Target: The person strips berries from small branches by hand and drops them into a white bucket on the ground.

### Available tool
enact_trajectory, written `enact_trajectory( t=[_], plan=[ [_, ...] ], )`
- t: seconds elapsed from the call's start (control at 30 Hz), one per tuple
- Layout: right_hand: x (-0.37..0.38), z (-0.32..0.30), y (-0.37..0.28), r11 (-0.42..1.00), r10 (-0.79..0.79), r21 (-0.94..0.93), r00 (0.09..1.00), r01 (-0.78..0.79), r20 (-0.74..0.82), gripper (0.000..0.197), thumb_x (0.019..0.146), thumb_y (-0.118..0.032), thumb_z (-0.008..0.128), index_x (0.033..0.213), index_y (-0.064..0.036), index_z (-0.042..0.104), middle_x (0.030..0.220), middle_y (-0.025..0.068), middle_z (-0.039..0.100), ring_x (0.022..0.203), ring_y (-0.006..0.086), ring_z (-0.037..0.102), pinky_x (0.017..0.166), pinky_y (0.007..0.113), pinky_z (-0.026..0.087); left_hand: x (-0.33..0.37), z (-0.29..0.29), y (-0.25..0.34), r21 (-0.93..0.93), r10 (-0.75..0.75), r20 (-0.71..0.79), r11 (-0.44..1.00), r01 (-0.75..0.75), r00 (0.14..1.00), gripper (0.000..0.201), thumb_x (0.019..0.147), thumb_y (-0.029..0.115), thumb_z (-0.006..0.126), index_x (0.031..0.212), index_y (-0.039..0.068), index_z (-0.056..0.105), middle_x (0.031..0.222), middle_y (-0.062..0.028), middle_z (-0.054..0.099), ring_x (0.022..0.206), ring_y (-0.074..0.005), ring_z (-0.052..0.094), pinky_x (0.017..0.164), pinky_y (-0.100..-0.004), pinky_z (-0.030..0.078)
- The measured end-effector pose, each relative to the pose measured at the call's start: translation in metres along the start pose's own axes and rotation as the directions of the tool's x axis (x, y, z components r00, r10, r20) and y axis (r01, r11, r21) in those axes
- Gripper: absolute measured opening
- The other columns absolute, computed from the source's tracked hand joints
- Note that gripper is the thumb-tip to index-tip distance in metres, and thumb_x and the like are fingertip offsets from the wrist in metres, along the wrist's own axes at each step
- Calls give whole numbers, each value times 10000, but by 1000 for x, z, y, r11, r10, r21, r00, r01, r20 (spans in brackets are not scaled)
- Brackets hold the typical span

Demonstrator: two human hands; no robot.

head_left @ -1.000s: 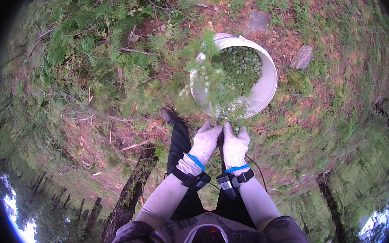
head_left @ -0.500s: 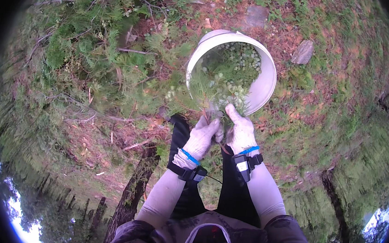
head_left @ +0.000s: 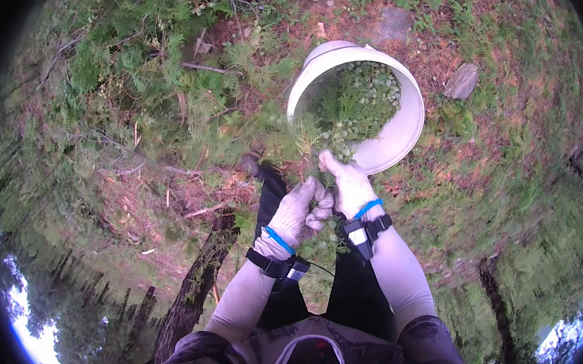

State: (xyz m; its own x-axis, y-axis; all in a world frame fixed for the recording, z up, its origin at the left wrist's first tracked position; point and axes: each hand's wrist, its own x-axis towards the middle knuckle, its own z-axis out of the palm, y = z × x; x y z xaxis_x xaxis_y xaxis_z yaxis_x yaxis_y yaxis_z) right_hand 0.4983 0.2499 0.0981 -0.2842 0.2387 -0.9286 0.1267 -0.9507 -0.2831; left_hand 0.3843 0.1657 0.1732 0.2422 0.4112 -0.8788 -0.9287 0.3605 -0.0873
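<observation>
In front of me a white bucket [head_left: 411, 126] leans with its mouth toward me. Pale green seed cones and bits of evergreen foliage [head_left: 372, 95] lie inside it. My left hand [head_left: 297, 209], in a pale glove, is closed on an evergreen sprig [head_left: 305, 141] whose leafy end reaches the bucket's near left rim. My gloved right hand [head_left: 350, 187] is closed at the same sprig, thumb uppermost, right beside the bucket's near rim. Its fingertips are partly hidden by foliage.
Cut evergreen branches [head_left: 101, 61] heap up on the left. A grey rock [head_left: 461, 81] lies right of the bucket, and a flat stone [head_left: 394, 24] lies beyond it. A tree trunk [head_left: 193, 288] rises close by my left arm.
My hands have drawn slightly apart, the left one lower and the right one a little left and upward. The sprig stays between them. The whole view has shifted slightly.
</observation>
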Motion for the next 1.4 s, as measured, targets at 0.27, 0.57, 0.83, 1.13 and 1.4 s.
enact_trajectory(
  t=[0.27,0.57,0.83,1.13,1.4],
  plan=[
    [58,-54,-86,992,-38,106,971,65,-234,562,881,-540,706,1073,-26,582,920,105,635,875,241,643,848,498,571,-49,15,-11,236,49,-54,971,-35,997,450,1054,535,385,839,140,416,700,-6,420,527,-79,343,408,-207,234],
    [22,-5,-19,850,-63,443,779,-286,624,438,977,-326,640,1326,-71,567,1164,209,632,1016,348,649,883,540,565,-32,27,-20,267,-25,-29,963,32,999,502,1042,581,369,764,163,377,617,19,387,455,-79,310,376,-222,211],
    [157,-4,-35,52,-311,-906,869,420,385,269,990,-245,583,1228,-152,670,1133,54,708,985,236,675,863,424,537,-31,30,1,256,-1,-268,964,72,963,466,1025,557,419,757,178,385,626,32,404,476,-78,355,378,-223,246],
    [125,-93,-131,834,-157,-550,939,-39,-305,797,866,-683,621,1071,86,664,845,153,679,735,210,634,659,338,516,-63,25,-39,659,92,-247,746,97,965,437,1046,428,471,835,56,558,647,-12,505,568,-122,498,513,-276,412],
    [-33,9,-86,652,-154,-757,986,49,-70,803,818,-662,704,1215,36,671,1110,175,711,1027,216,652,916,340,491,-23,-9,-46,972,720,102,-218,84,686,396,983,423,553,787,94,654,625,-149,624,569,-364,636,488,-470,494]
  ],
)
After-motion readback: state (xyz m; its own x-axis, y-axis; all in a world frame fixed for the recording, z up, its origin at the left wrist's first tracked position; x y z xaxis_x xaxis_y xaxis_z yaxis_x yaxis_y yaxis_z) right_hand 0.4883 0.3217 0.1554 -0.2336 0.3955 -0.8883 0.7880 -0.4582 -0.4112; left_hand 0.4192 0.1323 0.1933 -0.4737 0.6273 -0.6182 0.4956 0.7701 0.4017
